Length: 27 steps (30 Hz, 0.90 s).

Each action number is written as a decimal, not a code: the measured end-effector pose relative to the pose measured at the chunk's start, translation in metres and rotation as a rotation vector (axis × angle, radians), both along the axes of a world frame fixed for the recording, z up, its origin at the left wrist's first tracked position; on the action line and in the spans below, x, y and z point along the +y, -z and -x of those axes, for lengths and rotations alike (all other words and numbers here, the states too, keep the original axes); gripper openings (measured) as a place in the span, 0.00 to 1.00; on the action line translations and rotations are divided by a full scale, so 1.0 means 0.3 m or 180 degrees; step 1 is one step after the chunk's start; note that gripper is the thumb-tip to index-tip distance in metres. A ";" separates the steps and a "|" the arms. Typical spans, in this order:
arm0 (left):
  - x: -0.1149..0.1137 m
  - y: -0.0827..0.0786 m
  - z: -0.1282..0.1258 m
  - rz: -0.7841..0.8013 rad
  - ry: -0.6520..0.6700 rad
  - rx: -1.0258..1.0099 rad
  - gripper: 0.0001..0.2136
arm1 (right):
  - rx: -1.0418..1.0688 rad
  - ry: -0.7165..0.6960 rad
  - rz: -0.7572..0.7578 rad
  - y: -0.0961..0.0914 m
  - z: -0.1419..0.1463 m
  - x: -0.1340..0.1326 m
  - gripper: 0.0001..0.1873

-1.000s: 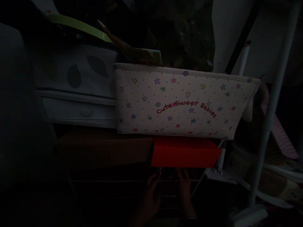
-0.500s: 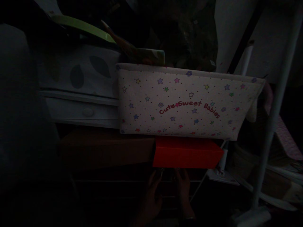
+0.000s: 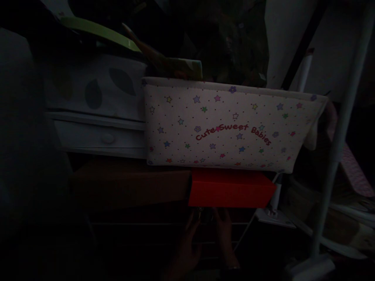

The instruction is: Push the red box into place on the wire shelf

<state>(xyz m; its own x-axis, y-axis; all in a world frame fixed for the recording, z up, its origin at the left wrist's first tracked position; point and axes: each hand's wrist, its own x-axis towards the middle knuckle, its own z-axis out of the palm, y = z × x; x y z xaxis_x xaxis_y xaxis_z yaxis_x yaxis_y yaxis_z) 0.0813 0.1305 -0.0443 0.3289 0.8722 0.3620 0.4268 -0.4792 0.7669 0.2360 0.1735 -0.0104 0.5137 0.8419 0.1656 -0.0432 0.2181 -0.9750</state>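
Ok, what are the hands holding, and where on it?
Can't be told. The left hand and right hand are in deep shadow below the red box, with a small glint between them. Any hold is too dark to see.

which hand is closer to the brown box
Left. The left hand is just below the right end of the brown box; the right hand is farther off, under the red box.

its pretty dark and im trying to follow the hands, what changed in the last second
The right hand has shifted slightly toward the left hand, just below the red box. It is too dark to tell whether either hand took hold of anything. The starry pouch and the box stayed as they were, apart from a small shift in the view.
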 end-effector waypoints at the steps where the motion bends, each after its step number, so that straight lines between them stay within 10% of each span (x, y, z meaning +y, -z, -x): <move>1: -0.001 -0.005 0.001 0.0004 0.0009 0.0010 0.34 | 0.0058 -0.0044 0.0005 0.000 0.001 -0.001 0.25; 17: -0.012 -0.047 0.014 0.0059 0.0016 0.0015 0.33 | -0.0761 0.0102 0.0034 0.039 -0.043 -0.061 0.32; 27: -0.067 -0.107 0.122 0.0314 -0.0734 -0.0308 0.18 | -0.0165 0.0124 0.0126 0.011 -0.004 -0.212 0.22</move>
<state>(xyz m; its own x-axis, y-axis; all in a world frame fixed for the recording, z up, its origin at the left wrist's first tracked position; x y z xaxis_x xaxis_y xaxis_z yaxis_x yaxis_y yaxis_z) 0.0447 0.1104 -0.0124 0.0853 0.9527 0.2916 0.4384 -0.2988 0.8477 0.2371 0.1099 -0.0137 0.5377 0.8279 0.1597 0.0153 0.1798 -0.9836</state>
